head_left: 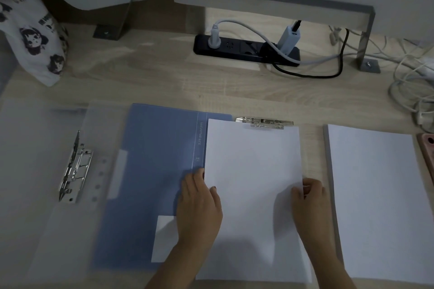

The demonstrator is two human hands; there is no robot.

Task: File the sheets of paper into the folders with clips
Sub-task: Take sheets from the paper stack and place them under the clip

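**Head view.** A pale wood-grain bench (pixel 164 84) seen from above, in dim light.

- **Centre:** a blue folder (pixel 152 171) lies open and flat. The sheets of paper (pixel 253 183) lie on its right half, and their top edge meets the metal clip (pixel 265 122) at the far end of that half. A white rectangle (pixel 164 237) shows on the blue left half.
- **Left hand** (pixel 199 204): it straddles the left edge of the sheets. The fingers are fairly straight on the blue cover and the thumb rests on the paper. The grip is wide and flat, closed round nothing.
- **Right hand** (pixel 310 197): it is at the right edge of the sheets. The thumb lies on top of the paper and the fingers curl just past the edge, so this narrow grip holds the sheets.
- **Left of the blue folder:** a translucent folder (pixel 35 171) lies open, with a metal lever clip (pixel 75 166) along its spine. It overlaps the blue cover's left edge.
- **Right of the sheets:** a separate stack of white paper (pixel 375 195) lies apart from the folder. A pink object (pixel 426 145) is cut off at the frame edge.
- **Far side:** a black power strip (pixel 244 49) with plugs in it, loose white cables (pixel 413 91) at the right, and a cartoon-printed cloth bag (pixel 30 30) at the left.
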